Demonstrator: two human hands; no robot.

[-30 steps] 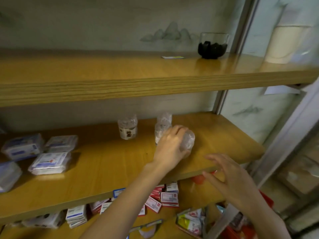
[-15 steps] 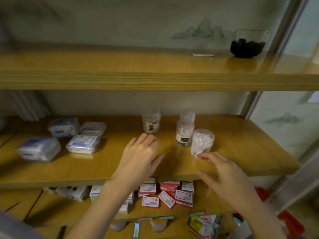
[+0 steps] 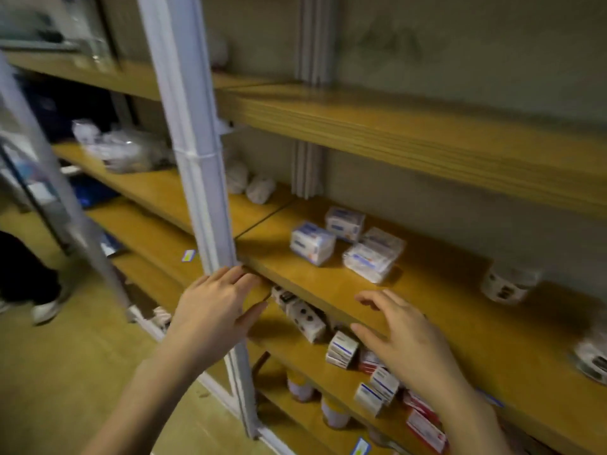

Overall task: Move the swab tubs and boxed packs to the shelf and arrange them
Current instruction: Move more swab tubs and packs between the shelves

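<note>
- We find the left hand (image 3: 216, 310) released, fingers straight, holding nothing. Its fingertips are at the front edge of the middle shelf (image 3: 328, 284), just beside the white post (image 3: 197, 159).
- We find the right hand (image 3: 407, 336) likewise released, fingers spread and empty, over the same edge.
- We note several wrapped packs (image 3: 371, 254) grouped on the middle shelf, behind the hands.
- We note one swab tub (image 3: 507, 284) further right on that shelf and a second swab tub (image 3: 594, 356) at the frame edge, both blurred.
- We see boxed packs (image 3: 341, 349) lying on the lower shelf (image 3: 295, 353), beneath the right hand.
- We record a shoe (image 3: 42, 310) on the floor at left.
</note>
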